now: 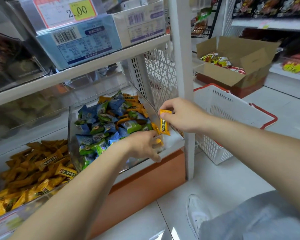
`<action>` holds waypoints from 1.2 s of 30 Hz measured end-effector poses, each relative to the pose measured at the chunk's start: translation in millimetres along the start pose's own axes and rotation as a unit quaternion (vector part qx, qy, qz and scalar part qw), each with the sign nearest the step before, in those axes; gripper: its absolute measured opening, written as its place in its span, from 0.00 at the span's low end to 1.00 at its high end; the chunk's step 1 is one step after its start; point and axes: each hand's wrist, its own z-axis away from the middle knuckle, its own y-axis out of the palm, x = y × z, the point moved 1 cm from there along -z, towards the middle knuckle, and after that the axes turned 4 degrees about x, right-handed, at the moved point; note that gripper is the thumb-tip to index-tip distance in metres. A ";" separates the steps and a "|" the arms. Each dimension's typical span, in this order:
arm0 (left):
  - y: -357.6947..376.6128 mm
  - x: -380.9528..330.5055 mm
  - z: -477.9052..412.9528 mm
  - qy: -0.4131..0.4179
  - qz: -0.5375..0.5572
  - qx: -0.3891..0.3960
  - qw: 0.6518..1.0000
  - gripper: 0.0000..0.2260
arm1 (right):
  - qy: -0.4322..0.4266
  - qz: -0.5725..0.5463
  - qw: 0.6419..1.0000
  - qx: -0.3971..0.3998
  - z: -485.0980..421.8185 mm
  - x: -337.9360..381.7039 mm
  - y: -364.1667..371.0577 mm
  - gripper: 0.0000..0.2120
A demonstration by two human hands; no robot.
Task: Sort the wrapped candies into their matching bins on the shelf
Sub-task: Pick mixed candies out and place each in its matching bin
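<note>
Orange candies (42,170) fill the left bin (10,222) of two clear bins on the shelf; the mixed bin (135,163) beside it holds blue, green and orange ones. The left hand (144,146) reaches into its right front corner, though I cannot tell its grip. The right hand (182,115) pinches one orange candy (164,123) above that corner. One white basket (232,108) and one cardboard box (222,73) of packets (218,61) sit rightward.

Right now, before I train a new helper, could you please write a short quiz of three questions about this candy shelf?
1. True or false: the right hand pinches a blue candy.
2. The clear bin that the left hand reaches into holds: A) orange candies only; B) blue, green and orange candies; C) nothing.
3. Where does the held orange candy probably belong?
Key: 1 false; 2 B; 3 probably the left bin, filled with matching orange candies.
</note>
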 end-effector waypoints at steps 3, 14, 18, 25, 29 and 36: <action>-1.2 0.9 -0.3 0.016 0.053 0.007 0.998 0.33 | -0.002 0.002 1.000 0.003 1.5 1.8 -1.7 0.07; -2.4 22.3 24.3 0.111 0.255 -0.119 0.953 0.20 | -0.011 -0.060 0.998 -0.021 -6.6 5.2 -4.0 0.07; -6.5 31.3 28.9 0.095 0.360 -0.225 0.901 0.10 | -0.020 -0.085 0.996 -0.037 -10.5 13.3 -6.1 0.07; -24.3 27.4 49.0 0.066 0.631 -0.252 0.731 0.06 | -0.008 -0.264 0.965 -0.004 -16.7 39.2 6.4 0.05; -30.7 30.6 74.4 0.087 0.614 -0.250 0.744 0.15 | -0.008 -0.339 0.941 0.003 -25.8 68.4 26.9 0.04; -38.1 96.7 130.9 -0.007 0.313 -0.385 0.868 0.19 | -0.034 -0.233 0.971 0.028 -47.1 76.0 31.5 0.05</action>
